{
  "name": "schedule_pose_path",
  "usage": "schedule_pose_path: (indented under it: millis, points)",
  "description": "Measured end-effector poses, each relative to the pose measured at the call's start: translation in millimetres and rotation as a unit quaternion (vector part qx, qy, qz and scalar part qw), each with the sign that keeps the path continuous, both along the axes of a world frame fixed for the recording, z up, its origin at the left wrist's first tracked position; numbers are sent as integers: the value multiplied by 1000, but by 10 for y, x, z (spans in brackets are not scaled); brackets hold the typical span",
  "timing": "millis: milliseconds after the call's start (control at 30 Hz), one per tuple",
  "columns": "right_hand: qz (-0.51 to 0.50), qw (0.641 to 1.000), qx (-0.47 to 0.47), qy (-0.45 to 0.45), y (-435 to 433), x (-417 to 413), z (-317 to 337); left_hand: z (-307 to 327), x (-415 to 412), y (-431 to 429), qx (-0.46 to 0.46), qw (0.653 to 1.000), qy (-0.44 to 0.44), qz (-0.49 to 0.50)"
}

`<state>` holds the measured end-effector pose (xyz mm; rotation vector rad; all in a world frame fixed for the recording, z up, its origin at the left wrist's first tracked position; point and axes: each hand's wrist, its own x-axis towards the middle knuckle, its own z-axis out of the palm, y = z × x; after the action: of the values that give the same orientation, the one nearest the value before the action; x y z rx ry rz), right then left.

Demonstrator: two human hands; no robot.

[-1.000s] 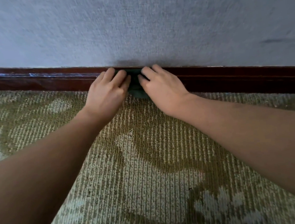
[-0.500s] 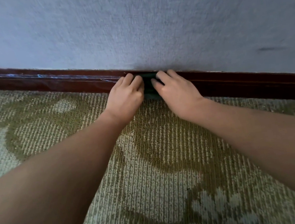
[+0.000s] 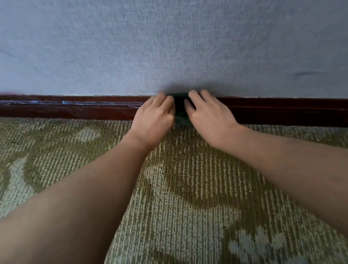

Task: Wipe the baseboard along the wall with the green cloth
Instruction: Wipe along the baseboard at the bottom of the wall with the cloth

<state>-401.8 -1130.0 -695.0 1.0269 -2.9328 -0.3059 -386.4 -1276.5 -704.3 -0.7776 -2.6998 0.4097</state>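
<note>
The dark red-brown baseboard [image 3: 286,107] runs along the foot of the grey-blue wall. A dark green cloth [image 3: 180,109] is bunched against it, only a narrow strip showing between my hands. My left hand [image 3: 154,121] holds the cloth's left side with bent fingers. My right hand [image 3: 208,114] holds its right side, fingertips reaching the top edge of the baseboard by the wall. Most of the cloth is hidden under both hands.
A green and cream patterned carpet [image 3: 178,208] covers the floor up to the baseboard. The textured wall [image 3: 156,35] rises directly behind. Light scuff streaks mark the baseboard top at the left [image 3: 66,102]. A dark smudge [image 3: 306,74] sits on the wall to the right.
Both hands have slid the cloth to the right along the baseboard, closer to the smudge on the wall. Their hold on the cloth looks the same.
</note>
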Motion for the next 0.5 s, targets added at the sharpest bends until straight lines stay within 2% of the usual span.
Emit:
schedule_pose_path:
  millis: [100,500]
  points:
    - [-2,1000,-8,-6,0,-48,-21,11,-30,-22,15,1000,-2,25]
    - [39,999,-14,-13,-92,-89,-194,-102,-80,-281,48,998,-39,1]
